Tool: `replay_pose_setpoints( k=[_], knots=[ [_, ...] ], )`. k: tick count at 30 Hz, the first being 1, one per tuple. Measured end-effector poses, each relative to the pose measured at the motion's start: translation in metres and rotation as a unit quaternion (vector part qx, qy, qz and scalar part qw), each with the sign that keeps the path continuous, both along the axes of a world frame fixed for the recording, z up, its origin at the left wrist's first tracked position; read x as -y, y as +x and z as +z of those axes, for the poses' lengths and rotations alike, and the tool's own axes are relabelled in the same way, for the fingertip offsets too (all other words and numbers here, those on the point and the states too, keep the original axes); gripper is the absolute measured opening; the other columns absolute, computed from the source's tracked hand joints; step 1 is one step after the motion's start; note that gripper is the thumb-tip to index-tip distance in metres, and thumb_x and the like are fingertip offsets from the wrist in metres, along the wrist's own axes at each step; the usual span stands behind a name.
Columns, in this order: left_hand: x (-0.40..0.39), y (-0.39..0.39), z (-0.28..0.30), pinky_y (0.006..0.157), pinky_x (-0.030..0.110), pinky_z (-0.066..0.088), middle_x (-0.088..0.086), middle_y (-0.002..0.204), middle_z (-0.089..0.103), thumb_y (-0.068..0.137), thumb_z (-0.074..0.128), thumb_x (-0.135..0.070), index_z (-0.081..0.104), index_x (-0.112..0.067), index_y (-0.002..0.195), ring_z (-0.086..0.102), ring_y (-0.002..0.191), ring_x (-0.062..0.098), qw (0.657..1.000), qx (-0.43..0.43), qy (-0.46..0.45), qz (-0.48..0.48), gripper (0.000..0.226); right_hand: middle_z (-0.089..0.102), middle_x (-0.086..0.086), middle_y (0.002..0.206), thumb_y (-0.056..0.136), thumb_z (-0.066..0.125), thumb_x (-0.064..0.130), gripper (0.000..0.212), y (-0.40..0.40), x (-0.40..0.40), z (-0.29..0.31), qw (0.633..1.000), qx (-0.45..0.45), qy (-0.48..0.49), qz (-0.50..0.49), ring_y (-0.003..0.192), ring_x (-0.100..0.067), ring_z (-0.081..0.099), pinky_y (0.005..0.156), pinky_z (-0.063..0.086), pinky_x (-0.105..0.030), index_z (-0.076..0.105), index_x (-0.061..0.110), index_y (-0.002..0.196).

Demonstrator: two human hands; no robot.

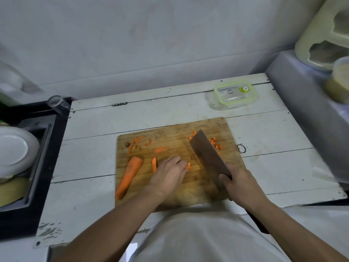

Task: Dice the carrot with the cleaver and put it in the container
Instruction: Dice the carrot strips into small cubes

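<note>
- Your right hand (239, 183) grips the cleaver (208, 157) by its handle, fingers curled round it; blade is tilted, tip pointing away from you over the right half of the cutting board (170, 193).
- Whether the blade edge touches the board, can't tell.
- Your left hand (168, 173) rests mid-board, fingers curled down, pinching a small stack of carrot sticks (188, 166) at the fingertips; only the orange ends show.
- Cleaver blade sits just right of those sticks, a gap between them.
- Big uncut carrot piece (129, 176) lies on the left part of the board, cut end away from you, tapered end toward you.
- Thin carrot slice (154, 164) lies between the big piece and your left hand, close to the hand.
- Another flat carrot slab (161, 149) lies farther up the board.
- Peel scraps (135, 141) are at the far-left corner of the board.
- Pile of diced carrot (217, 145) is at the far-right side of the board, partly hidden behind the blade.
- Container (235, 95) with green-rimmed lid on sits on the white worktop (94, 129), beyond the board to the right, well apart from it.
- White plate (14, 150) sits in the sink at left.
- A clear glass (57, 104) stands at the sink's far corner.
</note>
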State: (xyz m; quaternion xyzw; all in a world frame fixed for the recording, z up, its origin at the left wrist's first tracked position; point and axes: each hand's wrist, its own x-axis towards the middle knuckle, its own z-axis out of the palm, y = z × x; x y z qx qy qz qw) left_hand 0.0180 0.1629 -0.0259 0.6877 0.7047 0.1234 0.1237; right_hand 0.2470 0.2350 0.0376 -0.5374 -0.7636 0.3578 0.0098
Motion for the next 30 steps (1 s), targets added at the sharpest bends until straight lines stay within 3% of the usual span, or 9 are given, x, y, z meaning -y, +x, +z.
replay_pose_setpoints(
  k=[3,5,8,11,15,17,20,25,30],
  knots=[
    [-0.008,-0.015,0.014,0.096,0.033,0.047,-0.004,0.113,0.06,0.104,0.052,-0.033,0.066,-0.021,0.121,0.055,0.109,0.015,0.999,0.033,-0.017,0.035,0.024,0.058,0.01,0.071,0.098,0.054,0.022,0.008,0.0,-0.001,0.004,1.0,-0.008,0.001,-0.008,0.059,-0.013,0.06,0.052,0.041,-0.027,0.054,0.03,0.096],
    [-0.019,-0.041,0.018,0.099,0.038,0.047,0.001,0.116,0.062,0.103,0.053,-0.023,0.066,-0.016,0.121,0.057,0.111,0.022,0.995,-0.002,0.005,0.104,0.023,0.06,0.006,0.073,0.098,0.054,0.023,0.004,0.002,-0.003,0.004,1.0,-0.002,0.005,-0.014,0.062,-0.021,0.062,0.057,0.05,-0.033,0.057,0.025,0.1],
    [-0.035,-0.076,0.023,0.096,0.04,0.049,0.007,0.117,0.064,0.1,0.06,-0.02,0.067,-0.014,0.116,0.059,0.112,0.029,0.981,-0.049,-0.09,0.165,0.019,0.063,0.001,0.074,0.097,0.055,0.024,0.007,0.005,-0.006,0.004,1.0,0.0,0.01,-0.026,0.061,-0.023,0.061,0.059,0.055,-0.04,0.059,0.022,0.102],
    [-0.046,-0.07,0.032,0.079,0.037,0.05,0.009,0.105,0.068,0.1,0.061,-0.026,0.066,-0.013,0.1,0.065,0.102,0.029,0.968,-0.032,-0.177,0.175,0.014,0.062,0.004,0.075,0.097,0.055,0.022,0.005,0.003,-0.008,0.006,1.0,-0.004,0.009,-0.03,0.064,-0.019,0.06,0.061,0.055,-0.038,0.059,0.024,0.099],
    [-0.055,-0.046,0.025,0.069,0.033,0.049,0.004,0.083,0.069,0.096,0.067,-0.034,0.071,-0.009,0.082,0.068,0.086,0.025,0.936,0.077,-0.212,0.269,0.029,0.063,0.004,0.075,0.097,0.052,0.026,0.008,-0.018,-0.01,0.012,0.999,-0.022,-0.018,-0.029,0.066,-0.019,0.063,0.064,0.056,-0.038,0.057,0.029,0.102],
    [-0.056,-0.047,0.023,0.076,0.036,0.057,0.002,0.081,0.074,0.094,0.066,-0.037,0.076,-0.014,0.082,0.07,0.081,0.023,0.914,0.138,-0.215,0.315,0.029,0.066,0.0,0.077,0.1,0.048,0.027,0.015,-0.041,-0.012,0.014,0.999,-0.034,-0.027,-0.018,0.059,-0.017,0.066,0.056,0.057,-0.036,0.055,0.023,0.112],
    [-0.045,-0.06,0.018,0.087,0.043,0.058,0.002,0.083,0.076,0.094,0.064,-0.034,0.077,-0.016,0.083,0.07,0.085,0.024,0.891,0.186,-0.215,0.354,0.025,0.068,-0.006,0.071,0.103,0.041,0.023,0.015,-0.082,-0.009,0.018,0.996,-0.064,-0.053,-0.016,0.047,-0.014,0.066,0.05,0.057,-0.035,0.048,0.015,0.114],
    [-0.033,-0.055,0.013,0.097,0.045,0.051,-0.002,0.098,0.075,0.088,0.07,-0.048,0.078,-0.026,0.088,0.067,0.101,0.026,0.871,0.191,-0.238,0.384,0.023,0.068,-0.007,0.082,0.102,0.043,0.023,0.014,-0.122,0.0,0.005,0.999,-0.037,-0.033,-0.015,0.062,-0.023,0.07,0.057,0.061,-0.041,0.05,0.015,0.111],
    [-0.035,-0.049,0.012,0.095,0.045,0.038,-0.006,0.098,0.073,0.092,0.066,-0.05,0.07,-0.034,0.073,0.062,0.108,0.026,0.865,0.194,-0.222,0.405,0.025,0.067,-0.003,0.081,0.102,0.046,0.025,0.017,-0.124,0.01,-0.008,0.999,-0.029,0.016,-0.003,0.067,-0.02,0.07,0.063,0.061,-0.041,0.054,0.015,0.114]
  ],
)
